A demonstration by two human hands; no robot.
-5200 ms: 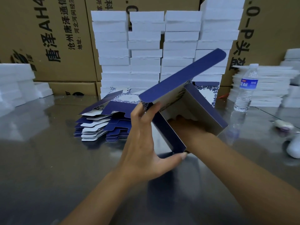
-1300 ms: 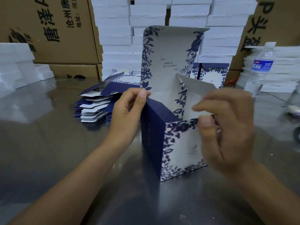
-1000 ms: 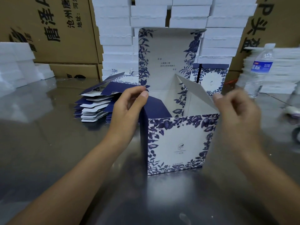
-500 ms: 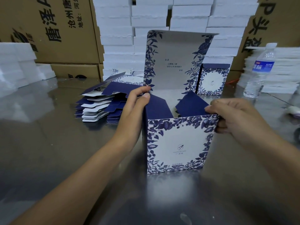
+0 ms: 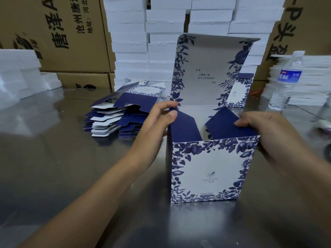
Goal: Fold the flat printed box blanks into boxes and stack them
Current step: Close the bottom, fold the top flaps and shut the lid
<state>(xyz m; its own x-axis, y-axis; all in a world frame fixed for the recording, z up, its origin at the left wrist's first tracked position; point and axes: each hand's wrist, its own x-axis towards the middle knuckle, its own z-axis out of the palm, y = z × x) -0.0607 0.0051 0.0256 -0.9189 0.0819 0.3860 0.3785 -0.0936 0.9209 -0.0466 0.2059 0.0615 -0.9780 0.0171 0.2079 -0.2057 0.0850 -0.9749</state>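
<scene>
Two bare forearms, one at near left and one at near right, end in a left hand (image 5: 157, 126) and a right hand (image 5: 272, 138) with short, plain fingernails.

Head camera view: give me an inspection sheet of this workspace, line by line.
Surface: reflective metal table; the box being folded stands on it.
Job's things: printed box upright, lid standing open, both side flaps folded inward; pile of flat blanks to its left; one finished box behind it, partly hidden.
Clutter: water bottle at right; small pale object at the right edge, unclear.
Hands: left hand pinches the box's left flap edge; right hand grips its right top edge.
Cables: nothing seen.
Surroundings: white foam stacks and brown cartons behind.
</scene>
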